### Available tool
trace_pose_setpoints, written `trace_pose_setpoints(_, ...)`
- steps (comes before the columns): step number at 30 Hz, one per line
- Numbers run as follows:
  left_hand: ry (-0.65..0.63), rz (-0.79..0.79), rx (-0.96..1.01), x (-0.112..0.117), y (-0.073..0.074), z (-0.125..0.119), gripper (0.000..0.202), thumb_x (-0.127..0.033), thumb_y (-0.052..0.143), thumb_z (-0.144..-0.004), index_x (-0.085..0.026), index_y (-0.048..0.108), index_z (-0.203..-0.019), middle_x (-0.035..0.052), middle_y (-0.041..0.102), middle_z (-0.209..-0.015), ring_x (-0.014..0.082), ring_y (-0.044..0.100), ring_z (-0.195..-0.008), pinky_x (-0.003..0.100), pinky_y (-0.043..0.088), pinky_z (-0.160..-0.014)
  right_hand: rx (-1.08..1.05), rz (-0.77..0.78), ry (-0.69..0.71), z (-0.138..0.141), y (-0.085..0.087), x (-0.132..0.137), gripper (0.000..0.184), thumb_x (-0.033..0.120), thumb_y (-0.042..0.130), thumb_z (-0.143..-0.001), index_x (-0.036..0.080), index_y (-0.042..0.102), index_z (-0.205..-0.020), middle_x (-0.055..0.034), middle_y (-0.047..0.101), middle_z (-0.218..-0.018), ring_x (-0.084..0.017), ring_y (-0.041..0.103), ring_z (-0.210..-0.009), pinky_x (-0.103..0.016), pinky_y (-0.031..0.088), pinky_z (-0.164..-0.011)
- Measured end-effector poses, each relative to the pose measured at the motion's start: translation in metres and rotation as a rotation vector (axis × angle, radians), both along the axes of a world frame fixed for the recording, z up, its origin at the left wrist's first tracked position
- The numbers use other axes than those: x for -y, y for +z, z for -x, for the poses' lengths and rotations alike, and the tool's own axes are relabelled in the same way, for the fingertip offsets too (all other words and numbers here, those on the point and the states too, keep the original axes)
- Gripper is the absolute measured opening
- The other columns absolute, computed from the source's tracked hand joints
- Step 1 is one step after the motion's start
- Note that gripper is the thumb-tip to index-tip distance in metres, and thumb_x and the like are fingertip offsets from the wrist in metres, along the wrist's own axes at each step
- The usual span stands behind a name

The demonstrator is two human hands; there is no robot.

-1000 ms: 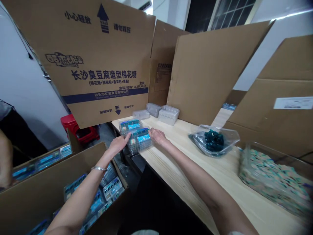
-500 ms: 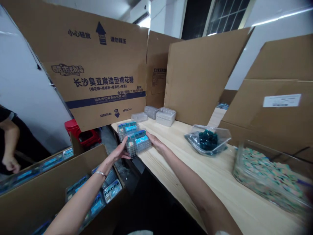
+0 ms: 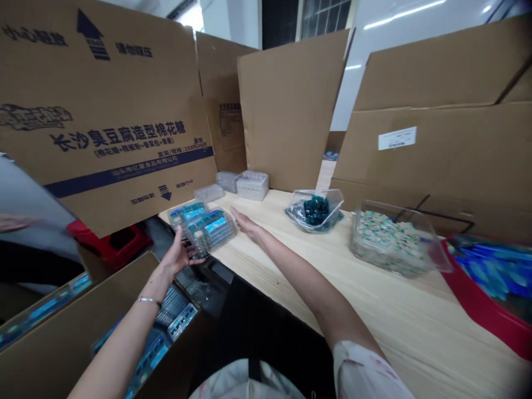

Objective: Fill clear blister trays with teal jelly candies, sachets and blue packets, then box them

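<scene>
Hands, what are they doing, the left hand [image 3: 178,257] and the right hand [image 3: 246,224]?

Both are open, with nothing clenched. Before you get to the small stuff, look at the room. Big cardboard cartons [image 3: 116,133] stand with their flaps up along a pine worktable [image 3: 374,310], and another open carton [image 3: 62,299] sits below the table's near edge, packed with blue-labelled trays [image 3: 182,321].

And off to the right?

A red tray [image 3: 477,305] of blue packs sits at the table's far right, with a clear plastic box of multicoloured pieces [image 3: 393,238] beside it. Next along is a clear bag of dark teal cubes [image 3: 313,213]. A red plastic stool [image 3: 112,244] is down on the floor, left of the table.

So where's the thing they're working on?

There are 2 clear plastic trays of blue-labelled packs [image 3: 210,228] on the table's near corner, lying side by side and overlapping slightly. The right hand's fingers [image 3: 235,213] are flat and just beside them. The left hand's spread fingers [image 3: 187,249] reach the near tray's corner, but I can't tell whether they're touching it.

Anyone else?

A co-worker's hand [image 3: 12,222] shows at the far left, well apart from those 2.
</scene>
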State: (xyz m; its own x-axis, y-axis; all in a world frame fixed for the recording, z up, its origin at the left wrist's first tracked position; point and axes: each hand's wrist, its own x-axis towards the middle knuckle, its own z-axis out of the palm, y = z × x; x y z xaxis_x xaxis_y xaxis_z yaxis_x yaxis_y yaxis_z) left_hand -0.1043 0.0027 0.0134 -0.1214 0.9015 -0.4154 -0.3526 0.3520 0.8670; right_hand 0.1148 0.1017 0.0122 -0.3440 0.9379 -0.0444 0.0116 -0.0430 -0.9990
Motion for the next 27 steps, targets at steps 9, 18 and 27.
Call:
trace_pose_setpoints(9, 0.111, 0.071, -0.051, -0.011, -0.002, -0.014, 0.041, -0.054, 0.063, -0.073, -0.023, 0.055, -0.099, 0.0087, 0.061, -0.098, 0.0223, 0.061, -0.08, 0.052, 0.052, -0.075, -0.096, 0.135, 0.03, 0.029, -0.015, -0.011, 0.045, 0.055, 0.043, -0.086, 0.017, 0.068, -0.089, -0.0023, 0.069, -0.079, -0.016, 0.058, -0.074, -0.031, 0.043, -0.079)
trace_pose_setpoints(18, 0.052, 0.089, 0.057, 0.006, 0.003, -0.013, 0.038, -0.053, 0.063, -0.071, -0.02, 0.059, -0.089, 0.0073, 0.067, -0.079, 0.0267, 0.064, -0.073, 0.056, 0.051, -0.072, -0.172, 0.076, 0.153, 0.025, -0.025, -0.003, 0.038, 0.051, 0.047, -0.084, 0.022, 0.068, -0.096, -0.0003, 0.071, -0.09, -0.018, 0.06, -0.089, -0.031, 0.042, -0.084)
trace_pose_setpoints(27, 0.229, 0.012, 0.206, 0.016, 0.002, -0.032, 0.022, -0.037, 0.068, -0.07, -0.018, 0.061, -0.081, 0.0025, 0.067, -0.062, 0.0203, 0.063, -0.054, 0.04, 0.054, -0.064, -0.183, 0.052, 0.204, 0.022, -0.027, 0.006, 0.045, 0.057, 0.047, -0.081, 0.024, 0.067, -0.106, 0.0005, 0.071, -0.101, -0.02, 0.06, -0.102, -0.033, 0.04, -0.093)
